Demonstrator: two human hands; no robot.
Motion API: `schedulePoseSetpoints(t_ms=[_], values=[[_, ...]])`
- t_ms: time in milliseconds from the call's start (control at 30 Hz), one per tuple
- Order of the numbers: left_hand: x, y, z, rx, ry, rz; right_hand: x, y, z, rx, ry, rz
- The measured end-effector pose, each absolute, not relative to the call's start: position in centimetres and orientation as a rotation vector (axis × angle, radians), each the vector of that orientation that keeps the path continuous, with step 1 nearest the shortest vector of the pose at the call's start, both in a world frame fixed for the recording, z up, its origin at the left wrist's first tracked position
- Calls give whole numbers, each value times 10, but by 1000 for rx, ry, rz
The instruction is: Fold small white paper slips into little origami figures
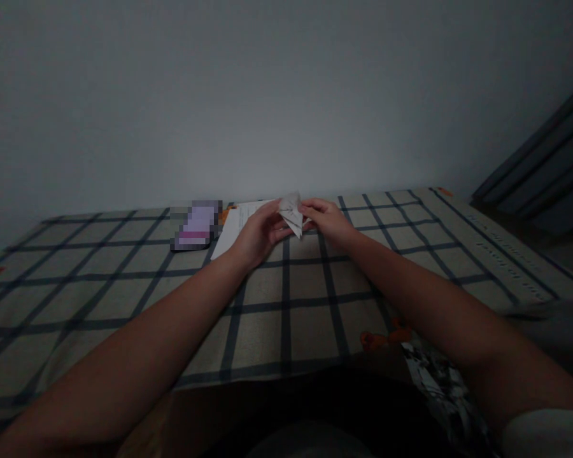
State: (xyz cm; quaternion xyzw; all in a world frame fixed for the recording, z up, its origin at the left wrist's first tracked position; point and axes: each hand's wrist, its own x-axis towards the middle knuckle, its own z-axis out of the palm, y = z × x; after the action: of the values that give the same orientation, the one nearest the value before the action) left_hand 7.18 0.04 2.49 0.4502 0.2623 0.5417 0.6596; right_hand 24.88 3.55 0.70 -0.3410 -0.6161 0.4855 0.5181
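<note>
A small piece of folded white paper point(292, 215) is held up between both hands over the far part of the table, one pointed corner hanging down. My left hand point(261, 234) grips its left side, fingers curved behind and under it. On the right side, my right hand point(328, 219) pinches the paper between thumb and fingers. Beneath and behind my left hand lies a flat white sheet point(228, 234) with faint print, partly covered by that hand.
A checked cloth point(262, 318) covers the table. Left of the sheet lies a phone-like object point(198, 224) with a blurred, lit screen. A plain wall point(286, 95) rises behind the table, and dark folded fabric point(544, 152) is at the right.
</note>
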Motion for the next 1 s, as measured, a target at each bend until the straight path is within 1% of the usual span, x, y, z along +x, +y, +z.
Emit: schedulePoseSetpoints(t_ms=[167, 667, 1000], values=[[71, 1, 25, 1033, 560, 1149, 248, 34, 9, -801, -1355, 1260], [69, 8, 15, 1253, 762, 1216, 249, 33, 11, -816, -1442, 1146], [68, 12, 15, 1200, 831, 1244, 249, 30, 12, -808, -1541, 1095]])
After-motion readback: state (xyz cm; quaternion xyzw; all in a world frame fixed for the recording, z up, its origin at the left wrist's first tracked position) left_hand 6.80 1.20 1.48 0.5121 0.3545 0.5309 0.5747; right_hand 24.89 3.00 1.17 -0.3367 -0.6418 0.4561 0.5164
